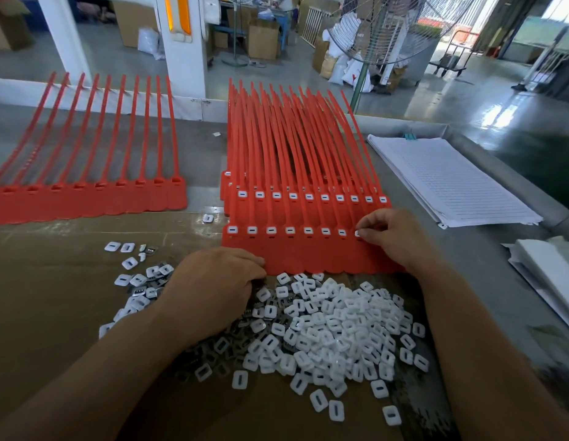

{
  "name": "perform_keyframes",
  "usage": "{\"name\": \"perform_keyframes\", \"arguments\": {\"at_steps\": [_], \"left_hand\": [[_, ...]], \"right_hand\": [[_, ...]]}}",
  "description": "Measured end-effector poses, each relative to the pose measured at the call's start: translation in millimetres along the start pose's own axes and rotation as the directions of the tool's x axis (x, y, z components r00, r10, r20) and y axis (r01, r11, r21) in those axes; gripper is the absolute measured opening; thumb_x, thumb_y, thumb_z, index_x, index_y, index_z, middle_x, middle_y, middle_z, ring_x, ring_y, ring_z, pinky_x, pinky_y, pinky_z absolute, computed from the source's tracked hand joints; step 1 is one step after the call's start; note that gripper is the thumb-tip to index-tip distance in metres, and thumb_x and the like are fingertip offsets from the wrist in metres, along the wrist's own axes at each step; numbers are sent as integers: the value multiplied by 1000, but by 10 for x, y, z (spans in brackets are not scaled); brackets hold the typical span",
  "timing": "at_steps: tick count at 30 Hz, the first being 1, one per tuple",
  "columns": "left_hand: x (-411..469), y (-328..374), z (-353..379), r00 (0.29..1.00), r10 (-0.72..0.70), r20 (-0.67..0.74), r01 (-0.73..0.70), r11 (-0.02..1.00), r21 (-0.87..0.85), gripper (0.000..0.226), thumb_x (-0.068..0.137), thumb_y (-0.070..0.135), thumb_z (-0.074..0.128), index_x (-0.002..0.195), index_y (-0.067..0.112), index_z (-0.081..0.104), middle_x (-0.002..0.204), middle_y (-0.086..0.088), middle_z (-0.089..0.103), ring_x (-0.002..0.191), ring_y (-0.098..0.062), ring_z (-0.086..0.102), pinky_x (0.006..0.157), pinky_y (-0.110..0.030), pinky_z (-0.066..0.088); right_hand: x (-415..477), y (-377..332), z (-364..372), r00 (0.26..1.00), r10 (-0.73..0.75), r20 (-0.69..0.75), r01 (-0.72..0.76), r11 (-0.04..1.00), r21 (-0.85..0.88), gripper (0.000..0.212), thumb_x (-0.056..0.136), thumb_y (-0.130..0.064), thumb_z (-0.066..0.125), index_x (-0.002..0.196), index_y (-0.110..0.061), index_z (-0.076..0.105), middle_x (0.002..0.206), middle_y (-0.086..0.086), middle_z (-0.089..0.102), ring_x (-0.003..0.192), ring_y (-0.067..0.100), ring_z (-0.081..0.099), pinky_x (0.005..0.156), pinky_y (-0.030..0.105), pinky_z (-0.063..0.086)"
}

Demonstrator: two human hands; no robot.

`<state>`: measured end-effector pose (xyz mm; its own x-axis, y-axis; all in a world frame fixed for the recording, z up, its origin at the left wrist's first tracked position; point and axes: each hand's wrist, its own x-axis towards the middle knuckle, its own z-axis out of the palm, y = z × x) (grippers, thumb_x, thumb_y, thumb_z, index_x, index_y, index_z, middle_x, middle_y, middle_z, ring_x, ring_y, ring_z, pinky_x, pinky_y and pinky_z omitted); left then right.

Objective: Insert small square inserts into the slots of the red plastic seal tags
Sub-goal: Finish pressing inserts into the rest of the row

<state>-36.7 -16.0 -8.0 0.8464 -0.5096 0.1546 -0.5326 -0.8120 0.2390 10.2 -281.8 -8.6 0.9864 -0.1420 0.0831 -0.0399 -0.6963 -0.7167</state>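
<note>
On the counter the front tags run crosswise, pile just below. Right hand pinches an insert at a slot. I'd guess any empty slots lie to its right. Left hand is curled in the pile, can't tell if it's holding any.

**A factory assembly floor**

Beneath the fingers lies a loose heap of white inserts. Just beyond them, red seal tags are stacked in batches on a grey workbench. Far past the fingers stretches a glossy concrete floor with cardboard cartons, filled sacks, a large pedestal fan and a hand trolley.
</note>
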Motion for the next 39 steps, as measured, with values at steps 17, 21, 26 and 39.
{"name": "perform_keyframes", "arguments": {"at_steps": [17, 21, 26, 39], "left_hand": [[-11, -4, -8, 1000, -10, -18, 10, 1000, -9, 38, 90, 20, 40, 119, 37, 58, 129, 26, 48, 117, 7, 43, 98, -14, 29], [-11, -11, -8, 1000, -15, -20, 15, 1000, -19, 37, 89, 19, 42, 117, 36, 59, 127, 25, 50, 117, 6, 45, 96, -13, 29], [-9, -13, -14, 1000, -17, -16, 17, 1000, -19, 37, 90, 19, 41, 118, 36, 58, 128, 25, 50, 117, 6, 44, 98, -15, 30], [-25, -16, -35, 1000, -11, -19, 10, 1000, -29, 37, 89, 18, 41, 118, 34, 59, 128, 24, 50, 117, 5, 46, 98, -17, 32]], "right_hand": [[17, 31, -16, 1000, -19, 12, 19, 1000, 0, 26, 77, -9, 71, 65, -29, 60, 72, -10, 58, 69, 1, 52, 60, 16, 37], [31, 39, -13, 1000, -17, 12, 17, 1000, 1, 27, 78, -9, 70, 64, -30, 60, 73, -9, 59, 70, 3, 53, 61, 18, 38], [33, 31, -10, 1000, -16, 16, 15, 1000, 5, 25, 78, -9, 69, 65, -27, 60, 73, -10, 58, 70, 1, 52, 59, 17, 37], [34, 25, 31, 1000, -11, -2, 11, 1000, 14, 22, 79, -8, 68, 67, -25, 60, 73, -9, 58, 71, 3, 52, 61, 18, 37]]}}
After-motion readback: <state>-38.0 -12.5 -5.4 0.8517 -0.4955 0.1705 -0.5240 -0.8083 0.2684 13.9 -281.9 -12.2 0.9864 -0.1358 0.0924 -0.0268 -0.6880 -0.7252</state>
